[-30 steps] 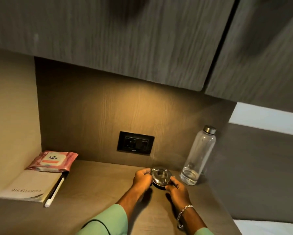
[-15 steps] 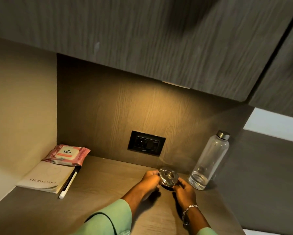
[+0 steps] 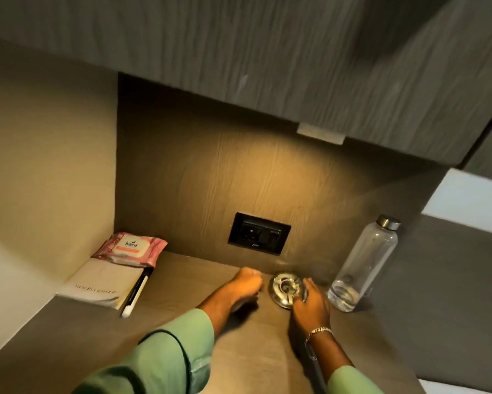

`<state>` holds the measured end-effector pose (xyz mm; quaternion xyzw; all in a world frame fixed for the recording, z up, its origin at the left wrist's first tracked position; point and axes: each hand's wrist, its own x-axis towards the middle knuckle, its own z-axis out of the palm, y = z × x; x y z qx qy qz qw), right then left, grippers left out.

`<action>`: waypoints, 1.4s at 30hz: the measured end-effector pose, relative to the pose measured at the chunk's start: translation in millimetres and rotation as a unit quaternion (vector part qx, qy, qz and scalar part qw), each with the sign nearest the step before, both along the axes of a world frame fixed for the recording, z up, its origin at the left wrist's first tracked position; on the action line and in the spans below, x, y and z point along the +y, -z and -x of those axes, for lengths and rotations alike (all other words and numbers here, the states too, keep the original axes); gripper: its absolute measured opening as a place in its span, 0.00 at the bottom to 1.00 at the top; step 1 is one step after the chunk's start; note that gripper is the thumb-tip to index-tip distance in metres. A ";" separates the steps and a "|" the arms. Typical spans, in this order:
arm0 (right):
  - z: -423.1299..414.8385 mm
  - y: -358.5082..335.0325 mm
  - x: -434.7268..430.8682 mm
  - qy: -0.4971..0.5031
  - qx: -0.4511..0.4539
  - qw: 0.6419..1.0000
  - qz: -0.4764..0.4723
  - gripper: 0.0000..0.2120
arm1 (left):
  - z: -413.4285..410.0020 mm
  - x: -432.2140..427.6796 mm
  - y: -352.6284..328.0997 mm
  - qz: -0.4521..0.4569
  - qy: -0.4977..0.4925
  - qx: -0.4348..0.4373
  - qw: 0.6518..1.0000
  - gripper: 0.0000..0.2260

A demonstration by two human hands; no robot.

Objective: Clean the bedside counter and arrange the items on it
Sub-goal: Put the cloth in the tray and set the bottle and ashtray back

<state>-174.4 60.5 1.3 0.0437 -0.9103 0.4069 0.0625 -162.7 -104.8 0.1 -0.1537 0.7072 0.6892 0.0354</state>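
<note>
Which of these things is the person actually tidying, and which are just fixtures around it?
Part of the job:
counter
metal dish, right hand on it
left hand, beside the dish
bottle
wipes, lying on the book
pen

Just there:
socket
cabinets

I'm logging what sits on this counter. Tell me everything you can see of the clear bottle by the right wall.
The clear, slim bottle with a brushed metal cap looks like glass or plastic. It is capped and nearly empty, with a little clear liquid at the bottom. It stands on the brown wood-grain counter in the back right corner, right of the round shiny metal dish. No hand touches it.
</note>
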 end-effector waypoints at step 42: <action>-62.2 15.0 -136.8 0.005 0.015 0.987 -0.163 0.19 | -114.8 -282.7 31.0 0.540 -0.079 0.026 0.837 0.21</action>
